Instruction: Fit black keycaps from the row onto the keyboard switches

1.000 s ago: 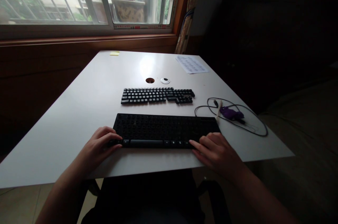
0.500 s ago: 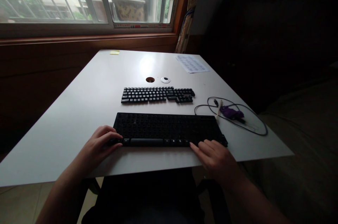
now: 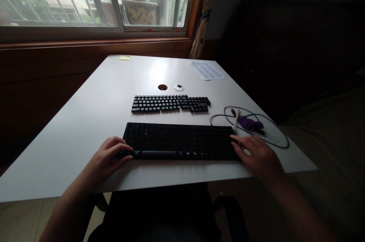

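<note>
White table (image 3: pixel 76 120) under both hands. We see the black keyboard (image 3: pixel 176 139) between left hand (image 3: pixel 110 154) and right hand (image 3: pixel 256 154). Left: fingers curled at near-left corner; right: fingers bent, tips at right end; can't tell if either grips. Keycap block (image 3: pixel 159 103) lies beyond, between hands. Looped cable (image 3: pixel 288 139), then purple cloth (image 3: pixel 250 122), just past right hand.
</note>
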`<state>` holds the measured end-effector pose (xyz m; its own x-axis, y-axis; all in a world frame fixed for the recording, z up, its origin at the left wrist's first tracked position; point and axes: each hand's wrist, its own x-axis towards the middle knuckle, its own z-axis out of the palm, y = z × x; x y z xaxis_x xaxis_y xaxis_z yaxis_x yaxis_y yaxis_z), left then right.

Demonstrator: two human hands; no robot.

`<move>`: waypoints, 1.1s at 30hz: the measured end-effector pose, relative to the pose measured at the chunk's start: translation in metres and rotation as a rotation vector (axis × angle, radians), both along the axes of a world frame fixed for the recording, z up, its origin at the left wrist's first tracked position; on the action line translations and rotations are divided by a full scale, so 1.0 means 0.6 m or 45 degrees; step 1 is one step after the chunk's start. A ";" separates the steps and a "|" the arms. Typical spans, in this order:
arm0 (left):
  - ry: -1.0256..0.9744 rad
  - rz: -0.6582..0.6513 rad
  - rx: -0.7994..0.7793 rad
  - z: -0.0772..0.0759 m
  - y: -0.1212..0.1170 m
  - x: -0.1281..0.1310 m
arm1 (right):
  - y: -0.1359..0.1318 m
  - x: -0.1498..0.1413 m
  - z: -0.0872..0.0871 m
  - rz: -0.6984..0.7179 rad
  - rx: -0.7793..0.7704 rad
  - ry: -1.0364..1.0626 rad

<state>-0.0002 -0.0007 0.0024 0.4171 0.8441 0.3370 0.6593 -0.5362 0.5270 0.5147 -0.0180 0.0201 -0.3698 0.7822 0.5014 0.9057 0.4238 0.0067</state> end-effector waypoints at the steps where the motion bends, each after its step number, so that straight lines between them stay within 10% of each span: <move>1: 0.000 0.001 0.004 0.000 0.000 0.000 | 0.007 0.006 -0.001 -0.033 0.000 0.032; 19: 0.009 -0.011 0.065 -0.005 -0.001 -0.001 | 0.256 -0.039 -0.004 -0.027 -0.247 -0.046; 33: 0.008 0.006 0.020 -0.002 -0.003 0.000 | 0.280 -0.028 -0.013 -0.004 -0.235 -0.075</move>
